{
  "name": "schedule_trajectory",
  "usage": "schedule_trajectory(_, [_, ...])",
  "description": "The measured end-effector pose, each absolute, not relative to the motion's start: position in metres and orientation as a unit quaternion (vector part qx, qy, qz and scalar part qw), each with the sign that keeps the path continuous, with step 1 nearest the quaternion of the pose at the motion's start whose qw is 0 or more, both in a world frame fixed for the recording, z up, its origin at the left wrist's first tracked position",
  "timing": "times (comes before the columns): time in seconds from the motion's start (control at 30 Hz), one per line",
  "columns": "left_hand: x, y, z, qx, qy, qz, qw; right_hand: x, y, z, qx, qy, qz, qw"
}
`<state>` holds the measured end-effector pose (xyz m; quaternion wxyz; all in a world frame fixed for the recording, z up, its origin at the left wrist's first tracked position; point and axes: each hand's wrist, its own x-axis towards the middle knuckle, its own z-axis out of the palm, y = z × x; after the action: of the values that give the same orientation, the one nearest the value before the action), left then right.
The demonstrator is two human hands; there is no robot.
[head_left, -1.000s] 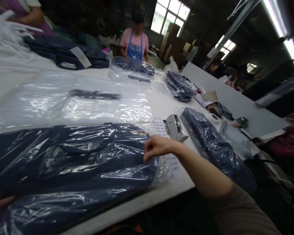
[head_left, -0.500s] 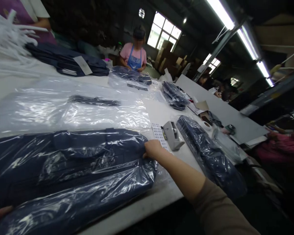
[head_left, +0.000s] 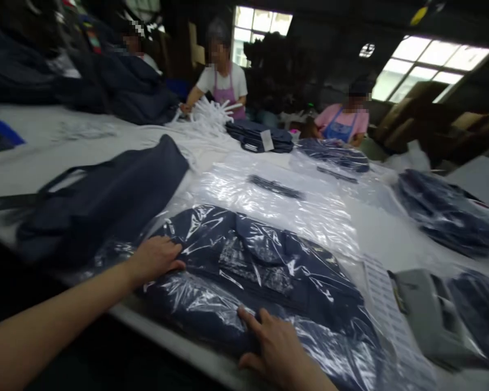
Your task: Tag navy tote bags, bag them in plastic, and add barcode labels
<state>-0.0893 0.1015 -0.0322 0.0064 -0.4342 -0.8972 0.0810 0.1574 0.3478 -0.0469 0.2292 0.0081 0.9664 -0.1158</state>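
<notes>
Dim workshop light falls from windows at the far side onto a long white counter (head_left: 36, 163) spread with navy goods and clear plastic. Right in front of you, at the near edge, lies a folded navy garment sealed in a clear plastic bag (head_left: 264, 266). Your left hand (head_left: 155, 259) rests flat on the bag's near left corner, fingers (head_left: 171, 251) together and stretched out, pressing the film rather than gripping it. Your right hand (head_left: 275, 345) lies on the bag's near edge toward the middle, fingers slightly spread and flat on the plastic, nothing clamped in them.

Just to the left of the bag sits an unbagged navy bag with a strap (head_left: 106, 195), touching or overlapping the plastic's left side. Beyond your bag lies an empty-looking clear plastic sheet (head_left: 277, 201) with a dark strip (head_left: 275, 186) on it. To the right, a strip of white labels (head_left: 385, 304) lies beside a grey tape dispenser (head_left: 424, 315), blurred. Farther right lies another bagged navy bundle (head_left: 444, 212).

At the far side, a person in a purple apron (head_left: 224, 81) handles white strips (head_left: 207, 114), and a person in a pink top (head_left: 342, 119) works over a bagged bundle. A folded navy stack (head_left: 258, 136) lies between them.
</notes>
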Motion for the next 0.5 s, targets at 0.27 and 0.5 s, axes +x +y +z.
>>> schedule_trajectory(0.27, [-0.104, 0.082, -0.047, -0.371, -0.928, 0.016, -0.010, 0.151, 0.350, -0.046, 0.009, 0.960, -0.095, 0.264])
schedule_trajectory(0.5, [-0.090, 0.066, -0.046, -0.378, -0.926, -0.002, -0.015, 0.213, 0.426, -0.065, 0.020, 0.942, -0.336, -0.010])
